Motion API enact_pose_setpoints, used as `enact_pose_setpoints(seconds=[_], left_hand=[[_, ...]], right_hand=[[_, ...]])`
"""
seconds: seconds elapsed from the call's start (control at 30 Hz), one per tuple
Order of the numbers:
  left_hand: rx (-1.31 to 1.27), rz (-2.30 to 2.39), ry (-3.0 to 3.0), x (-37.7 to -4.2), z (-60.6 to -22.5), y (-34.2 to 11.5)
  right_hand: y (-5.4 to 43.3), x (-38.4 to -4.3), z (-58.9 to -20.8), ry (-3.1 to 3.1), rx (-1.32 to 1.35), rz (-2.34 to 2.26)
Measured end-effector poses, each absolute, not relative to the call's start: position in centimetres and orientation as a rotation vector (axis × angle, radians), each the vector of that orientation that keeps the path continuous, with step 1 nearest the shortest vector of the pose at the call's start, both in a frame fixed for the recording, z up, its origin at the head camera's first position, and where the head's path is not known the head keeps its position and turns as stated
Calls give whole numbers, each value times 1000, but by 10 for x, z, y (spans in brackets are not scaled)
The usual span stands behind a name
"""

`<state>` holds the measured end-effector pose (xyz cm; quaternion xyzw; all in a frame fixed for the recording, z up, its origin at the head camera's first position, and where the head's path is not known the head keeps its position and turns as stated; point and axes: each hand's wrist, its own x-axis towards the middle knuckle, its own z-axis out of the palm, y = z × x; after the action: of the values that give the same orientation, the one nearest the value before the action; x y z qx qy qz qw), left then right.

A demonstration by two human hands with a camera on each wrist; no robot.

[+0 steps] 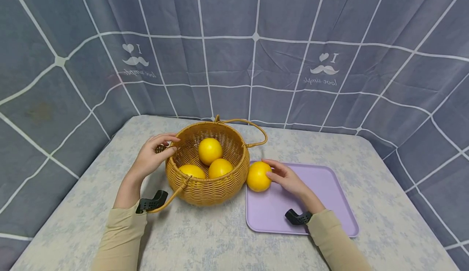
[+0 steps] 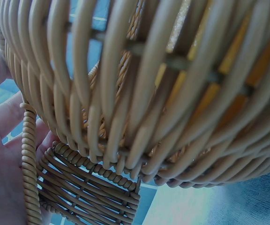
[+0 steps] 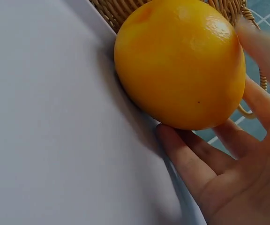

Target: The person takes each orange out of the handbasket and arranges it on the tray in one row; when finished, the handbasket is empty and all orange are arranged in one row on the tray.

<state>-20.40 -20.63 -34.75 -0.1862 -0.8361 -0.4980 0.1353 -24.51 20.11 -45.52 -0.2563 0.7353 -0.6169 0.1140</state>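
A round wicker basket (image 1: 210, 191) stands left of the middle of the table. In it lie an orange (image 1: 210, 151) towards the back, a second orange (image 1: 220, 167) and a third orange (image 1: 192, 171) nearer the front. My left hand (image 1: 152, 153) holds the basket's left rim with thumb and fingertips; a woven flap (image 2: 93, 183) hangs beside it in the left wrist view. With thumb and fingers curved around its right side, my right hand (image 1: 287, 177) holds another orange (image 1: 259, 176) at the left edge of the purple tray (image 1: 307, 177). Whether that orange touches the tray, I cannot tell.
One thin basket handle (image 1: 256, 134) sticks out at the back right, another handle (image 1: 170, 199) at the front left by my left wrist. The tray's left edge lies close against the basket. A grey checked curtain (image 1: 234, 59) surrounds the table (image 1: 198, 238).
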Motion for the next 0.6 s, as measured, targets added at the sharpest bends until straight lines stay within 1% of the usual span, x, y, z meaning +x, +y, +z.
enact_pose_setpoints(seconds=[0.13,0.6], left_hand=[[-535,-1439,-2428,-204,-347,-206],[-518,-1441,-2429,-201,-346,-205]], right_hand=[[201,-244,-455,2137,-836,-1757],[202,-243,-455,2024,-965,-1657]])
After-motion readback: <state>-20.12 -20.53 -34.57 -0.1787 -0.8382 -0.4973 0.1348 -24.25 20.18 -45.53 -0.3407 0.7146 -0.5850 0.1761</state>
